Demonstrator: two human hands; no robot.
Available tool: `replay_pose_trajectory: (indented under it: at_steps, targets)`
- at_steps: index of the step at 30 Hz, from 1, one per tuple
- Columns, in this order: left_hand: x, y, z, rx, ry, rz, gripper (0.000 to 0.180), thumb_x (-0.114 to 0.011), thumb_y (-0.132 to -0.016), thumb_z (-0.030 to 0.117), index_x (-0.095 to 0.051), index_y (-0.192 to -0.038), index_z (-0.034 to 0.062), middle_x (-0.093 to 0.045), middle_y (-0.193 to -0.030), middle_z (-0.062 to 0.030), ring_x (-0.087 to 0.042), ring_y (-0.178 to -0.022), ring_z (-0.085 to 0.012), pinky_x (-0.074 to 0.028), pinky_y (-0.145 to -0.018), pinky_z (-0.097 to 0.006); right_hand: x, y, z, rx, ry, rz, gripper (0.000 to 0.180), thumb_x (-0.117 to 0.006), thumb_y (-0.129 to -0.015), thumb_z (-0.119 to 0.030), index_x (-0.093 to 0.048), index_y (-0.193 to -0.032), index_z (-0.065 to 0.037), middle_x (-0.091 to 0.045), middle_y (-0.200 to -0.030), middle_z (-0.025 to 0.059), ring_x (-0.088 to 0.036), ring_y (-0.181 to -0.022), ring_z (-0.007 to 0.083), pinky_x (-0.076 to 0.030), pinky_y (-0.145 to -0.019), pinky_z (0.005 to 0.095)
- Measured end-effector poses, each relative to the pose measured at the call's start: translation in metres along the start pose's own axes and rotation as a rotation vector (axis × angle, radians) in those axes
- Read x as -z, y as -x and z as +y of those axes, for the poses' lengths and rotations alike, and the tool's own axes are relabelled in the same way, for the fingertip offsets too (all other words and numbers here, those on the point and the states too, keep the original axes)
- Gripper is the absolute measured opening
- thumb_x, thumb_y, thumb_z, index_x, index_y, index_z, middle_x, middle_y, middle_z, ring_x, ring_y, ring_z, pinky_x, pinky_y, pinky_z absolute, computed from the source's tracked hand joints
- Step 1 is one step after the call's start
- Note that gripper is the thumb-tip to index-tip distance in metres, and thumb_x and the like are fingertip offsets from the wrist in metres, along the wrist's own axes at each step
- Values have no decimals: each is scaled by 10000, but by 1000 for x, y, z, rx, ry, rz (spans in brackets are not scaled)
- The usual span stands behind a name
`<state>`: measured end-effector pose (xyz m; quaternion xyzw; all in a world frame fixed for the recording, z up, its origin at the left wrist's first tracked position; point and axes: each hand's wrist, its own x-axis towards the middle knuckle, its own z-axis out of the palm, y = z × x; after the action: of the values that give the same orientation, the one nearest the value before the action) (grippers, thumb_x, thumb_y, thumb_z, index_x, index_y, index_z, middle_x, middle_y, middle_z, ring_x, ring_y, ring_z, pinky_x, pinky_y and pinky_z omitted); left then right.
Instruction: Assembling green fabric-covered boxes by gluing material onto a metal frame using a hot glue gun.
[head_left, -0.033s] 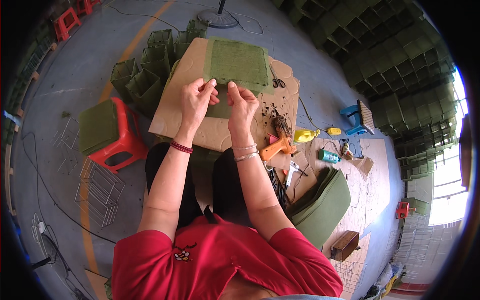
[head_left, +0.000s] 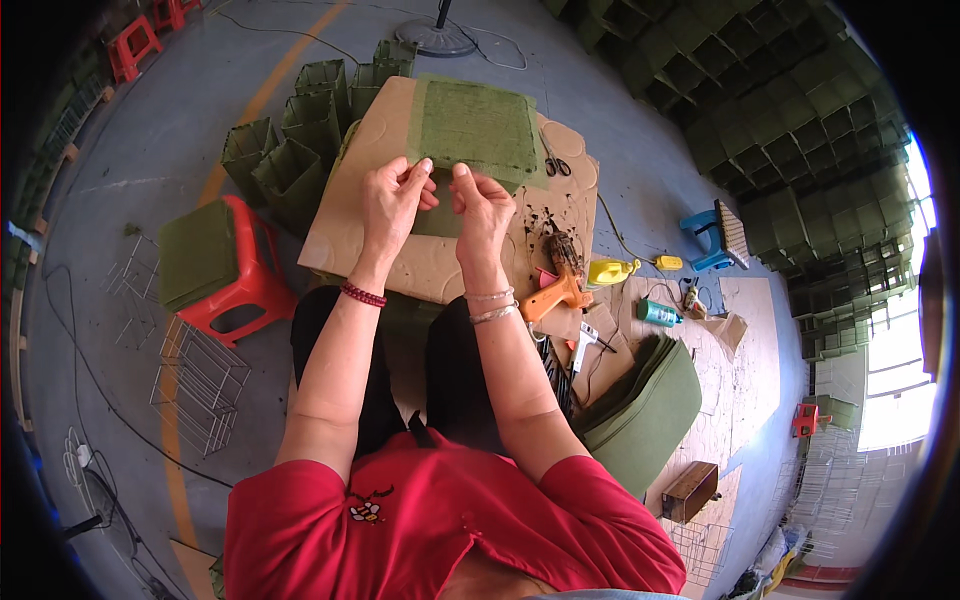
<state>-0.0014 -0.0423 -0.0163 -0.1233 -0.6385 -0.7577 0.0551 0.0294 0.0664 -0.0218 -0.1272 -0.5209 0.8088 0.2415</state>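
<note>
A square of dark green fabric mesh (head_left: pixel 472 125), with a paler see-through margin, lies on a brown cardboard work surface (head_left: pixel 335 225) in front of me. At its near edge my left hand (head_left: pixel 398 195) is closed in a pinch, thumb and forefinger together. My right hand (head_left: pixel 484 205) is pinched at the same edge, a small gap to the right. More green fabric shows between and below the hands. The exact bit under the fingertips is hidden. Black-handled scissors (head_left: pixel 558 166) lie right of the mesh.
An orange hot glue gun (head_left: pixel 560 290), a yellow bottle (head_left: pixel 610 271) and a white glue gun (head_left: pixel 582 345) lie right of my right forearm. Green sheets (head_left: pixel 650 400) are stacked nearer. At left stand a red stool (head_left: pixel 265 270), wire frames (head_left: pixel 200 385) and green fabric boxes (head_left: pixel 290 170).
My right hand has shifted very slightly left, toward my left hand. The rest looks the same.
</note>
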Motion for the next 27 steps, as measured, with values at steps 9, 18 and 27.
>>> replay_pose_trajectory:
  at_steps: [9,18,27]
  targets:
    - [-2,-1,2,-23,-70,1,315,-613,-916,163,-534,-660,-2,-614,-612,-63,-596,-512,-95,-464,-450,-226,-18,0,13,53,-65,23,142,-741,-797,-95,-660,-746,9,-615,-646,24,-465,-530,67,-360,-503,209]
    - [14,-9,-2,-43,-328,-35,285,-623,-900,148,-552,-692,-34,-600,-622,-49,-604,-580,-115,-484,-532,-258,-2,7,7,0,52,13,122,-719,-815,-102,-652,-779,-7,-615,-672,18,-506,-559,72,-407,-534,203]
    - [-6,-1,-5,-191,-76,-82,197,-646,-875,149,-663,-931,-38,-589,-975,-100,-643,-801,-194,-523,-715,-293,99,-29,47,-33,295,54,551,-407,-991,-446,-506,-1215,48,-558,-1127,107,-529,-1083,210,-495,-843,341]
